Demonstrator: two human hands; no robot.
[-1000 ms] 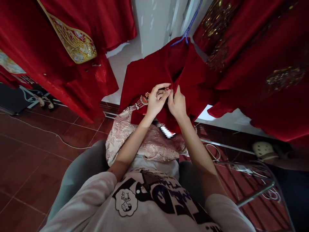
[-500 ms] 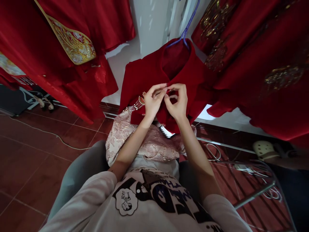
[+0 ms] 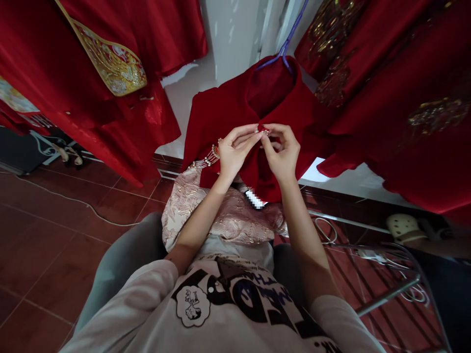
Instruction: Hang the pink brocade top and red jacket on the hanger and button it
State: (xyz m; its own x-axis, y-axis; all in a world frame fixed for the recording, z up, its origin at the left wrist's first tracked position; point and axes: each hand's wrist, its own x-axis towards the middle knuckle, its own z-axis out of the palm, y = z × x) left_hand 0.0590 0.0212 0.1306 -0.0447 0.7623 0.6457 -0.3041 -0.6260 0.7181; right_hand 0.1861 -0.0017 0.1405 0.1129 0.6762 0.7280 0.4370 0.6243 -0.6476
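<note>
A red garment (image 3: 217, 113) hangs on a blue hanger (image 3: 283, 51). My left hand (image 3: 237, 149) pinches the front edge of it below the collar, thumb and fingers pressed together. Facing it, my right hand (image 3: 282, 149) pinches the same edge, the fingertips of both hands nearly touching. Between the fingertips shows a small shiny fastener (image 3: 265, 131), partly hidden. A beaded tassel ornament (image 3: 211, 157) lies on the garment just left of my left hand. Pink brocade cloth (image 3: 235, 215) covers my lap, with a pixelated bright object (image 3: 255, 199) on it.
Red embroidered garments (image 3: 169, 34) hang at the left and more red garments (image 3: 397, 88) at the right. A metal rack (image 3: 390, 296) with cables stands at the lower right, near a person's cream shoe (image 3: 403, 228). A cable (image 3: 99, 215) crosses the tiled floor.
Both hands have shifted slightly right and my right hand has turned a little. The small shiny fastener shows more clearly between the fingertips.
</note>
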